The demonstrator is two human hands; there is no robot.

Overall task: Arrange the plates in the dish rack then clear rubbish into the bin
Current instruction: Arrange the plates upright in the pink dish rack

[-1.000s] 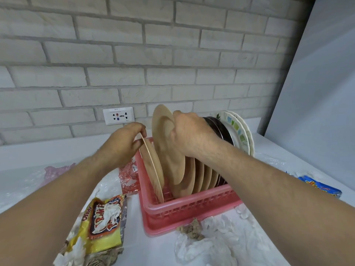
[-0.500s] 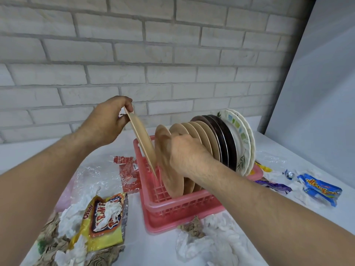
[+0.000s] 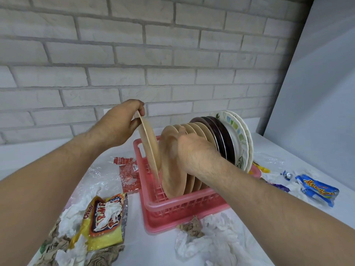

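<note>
Your left hand [image 3: 117,125] pinches the top rim of a beige plate [image 3: 148,146] between thumb and fingers. The plate is tilted, its lower edge down in the front of the pink dish rack [image 3: 172,208]. Your right hand [image 3: 194,150] grips the second beige plate [image 3: 171,166] just behind it, fingers curled over the rim. Further back stand dark brown plates [image 3: 221,139] and white patterned plates [image 3: 236,131]. On the counter [image 3: 146,250], a yellow packet [image 3: 103,227] shows bold lettering half covered by tissue, unreadable, and a blue wrapper [image 3: 317,191] carries yellow script too blurred to read.
</note>
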